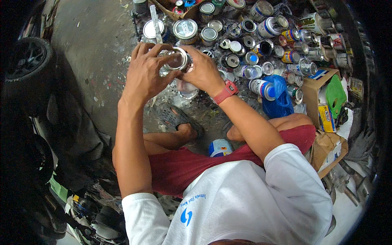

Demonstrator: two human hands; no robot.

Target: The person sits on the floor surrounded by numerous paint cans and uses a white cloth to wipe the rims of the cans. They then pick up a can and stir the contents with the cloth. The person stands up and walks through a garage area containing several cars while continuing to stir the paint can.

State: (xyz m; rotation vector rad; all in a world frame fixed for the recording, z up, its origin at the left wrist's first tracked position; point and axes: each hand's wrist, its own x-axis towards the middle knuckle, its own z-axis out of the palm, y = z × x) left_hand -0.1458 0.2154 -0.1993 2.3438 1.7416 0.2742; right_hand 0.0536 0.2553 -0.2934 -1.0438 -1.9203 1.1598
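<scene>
Black rubber marks the far left, where a tyre [30, 59] sits beside the stained floor [96, 45]. Next comes the left hand [149, 69], fingers curled around the near side of a small round container [177, 59]; a translucent strip [155, 21] rises just beyond it, in front of a silver-lidded can [148, 30]. Held up above the floor between both hands, the container has a shiny circular rim and a brownish tone within; whether that is liquid or bare bottom I cannot tell. It looks light and stiff, its smooth wall probably slippery if wet, so the sides just below the rim seem the surest hold. The right hand [202, 68] grips its other side, a red watch [226, 92] at the wrist. Farther right, tins crowd together: an open can [248, 26] is dark inside, and a blue-topped can [262, 89] touches a blue plastic bag [277, 98]. At far right, a cardboard box [312, 92] holds green plastic [335, 94] and a yellow packet [326, 118].
</scene>
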